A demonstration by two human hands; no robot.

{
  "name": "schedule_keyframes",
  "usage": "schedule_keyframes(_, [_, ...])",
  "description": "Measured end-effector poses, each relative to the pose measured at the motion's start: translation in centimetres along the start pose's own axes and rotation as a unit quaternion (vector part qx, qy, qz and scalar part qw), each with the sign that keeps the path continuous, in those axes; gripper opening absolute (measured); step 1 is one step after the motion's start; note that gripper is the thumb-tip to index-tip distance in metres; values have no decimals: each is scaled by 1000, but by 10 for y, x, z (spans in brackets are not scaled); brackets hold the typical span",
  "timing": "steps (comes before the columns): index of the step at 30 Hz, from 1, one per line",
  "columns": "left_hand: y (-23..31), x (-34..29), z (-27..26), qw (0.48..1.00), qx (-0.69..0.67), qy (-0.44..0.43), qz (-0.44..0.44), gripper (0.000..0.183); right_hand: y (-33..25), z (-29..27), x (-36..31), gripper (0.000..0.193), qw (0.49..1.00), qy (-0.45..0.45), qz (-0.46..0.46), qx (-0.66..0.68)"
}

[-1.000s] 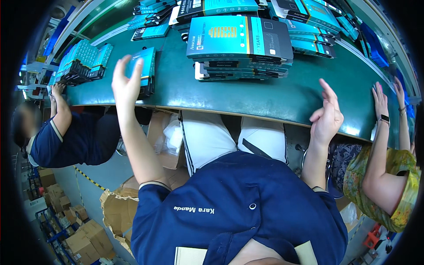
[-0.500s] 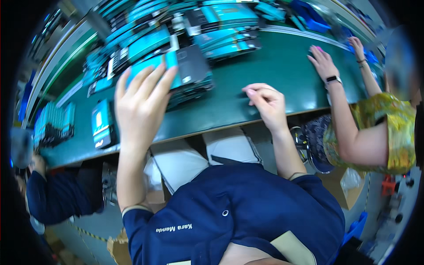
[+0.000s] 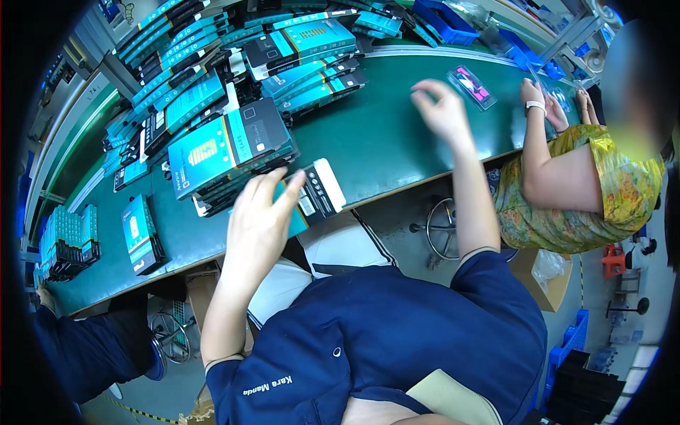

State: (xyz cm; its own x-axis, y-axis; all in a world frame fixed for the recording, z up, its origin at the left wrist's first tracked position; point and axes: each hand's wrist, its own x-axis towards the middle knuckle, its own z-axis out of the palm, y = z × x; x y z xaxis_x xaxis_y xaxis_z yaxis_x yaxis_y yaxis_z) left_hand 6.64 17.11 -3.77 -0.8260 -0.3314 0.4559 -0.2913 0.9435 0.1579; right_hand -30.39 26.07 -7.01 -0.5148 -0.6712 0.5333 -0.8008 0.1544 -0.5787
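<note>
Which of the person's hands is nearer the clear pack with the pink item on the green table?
The right hand hovers open just left of the clear pack, apart from it. The left hand is far off, on a teal and white box at the near table edge.

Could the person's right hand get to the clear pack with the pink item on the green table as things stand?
Probably yes: the right hand hovers open above bare green table, with nothing between it and the clear pack. The co-worker's hands are close beside it, though.

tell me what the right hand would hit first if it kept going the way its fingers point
Probably the clear tray with pink parts on the green table. The right hand reaches up and right toward it with nothing between, though depth is unclear.
</note>
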Motion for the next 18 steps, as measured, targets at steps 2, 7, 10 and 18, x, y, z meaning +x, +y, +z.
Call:
schedule_keyframes(2, [10,-5,-4,995,-80,-59,0,50,64,-38,34,28,984,91,-10,-152])
schedule_keyframes(7, [9,-10,7,991,-114,-70,-22,67,170,-54,36,41,936,28,55,-347])
schedule_keyframes(10, [5,-10,12,987,-142,-59,-41,66,59,-39,1,42,966,-77,123,-214])
schedule_keyframes(18, [11,-4,19,987,-107,-41,-116,76,-100,0,-86,42,973,-221,-54,37])
